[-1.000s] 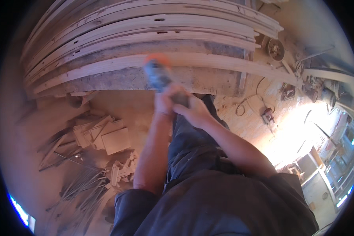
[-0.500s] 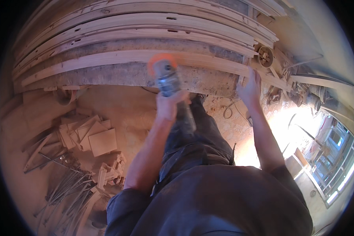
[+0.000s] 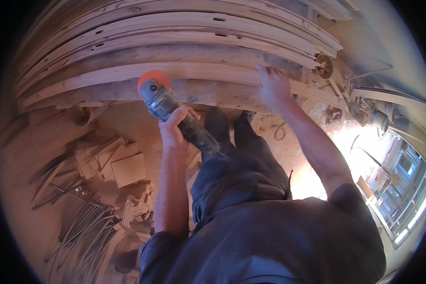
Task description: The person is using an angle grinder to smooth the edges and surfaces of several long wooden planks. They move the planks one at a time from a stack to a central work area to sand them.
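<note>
My left hand [image 3: 175, 128] is wrapped round the body of a dusty angle grinder [image 3: 163, 103]. An orange disc [image 3: 152, 77] on the tool's head reaches over the near edge of a long pale wooden board [image 3: 199, 71]; whether it touches the wood I cannot tell. The board lies lengthwise along the front of a worn workbench [image 3: 208, 91]. To the right, my right hand [image 3: 273, 87] is at the same board, fingers stretched out over its surface and slightly blurred, with nothing held in them.
Several long boards with slots [image 3: 175, 40] lie farther back on the bench. On the floor at left are flat wood offcuts [image 3: 128, 169] and a heap of thin rods [image 3: 83, 227]. A round container [image 3: 324, 67] stands beyond the bench's right end. Bright light falls at right.
My left hand has carried the grinder leftward, its head now tilted to the left. My right hand has moved left along the board, away from the bench's right end.
</note>
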Demonstrator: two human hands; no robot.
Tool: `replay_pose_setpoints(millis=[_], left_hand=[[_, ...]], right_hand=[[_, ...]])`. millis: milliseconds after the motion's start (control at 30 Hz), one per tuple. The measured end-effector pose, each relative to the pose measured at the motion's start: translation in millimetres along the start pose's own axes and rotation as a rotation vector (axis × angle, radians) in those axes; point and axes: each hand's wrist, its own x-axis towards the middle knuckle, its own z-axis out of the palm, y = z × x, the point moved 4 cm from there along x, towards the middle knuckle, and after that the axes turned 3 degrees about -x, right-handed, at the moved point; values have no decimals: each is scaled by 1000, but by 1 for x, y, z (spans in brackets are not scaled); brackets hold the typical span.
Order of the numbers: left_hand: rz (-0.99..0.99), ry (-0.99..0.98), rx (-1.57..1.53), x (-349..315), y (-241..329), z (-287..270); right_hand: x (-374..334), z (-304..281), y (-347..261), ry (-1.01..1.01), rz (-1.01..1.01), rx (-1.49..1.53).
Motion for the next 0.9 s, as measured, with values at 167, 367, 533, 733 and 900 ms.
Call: replay_pose_setpoints(millis=[167,367,533,733,900], left_hand=[[-88,-14,0,14,-7,0],[-167,-129,-111,35,-15,5],[-183,-186,-25,24,-56,14],[-272,-189,116,-6,-117,82],[-290,-221,156,-25,-166,133]], right_hand=[[-6,-26,-148,-120,185,841],[-10,44,-200,-441,297,1648],[-52,37,-160,-418,410,1451],[-115,36,-91,-311,561,1564],[-156,45,-33,-254,604,1627]])
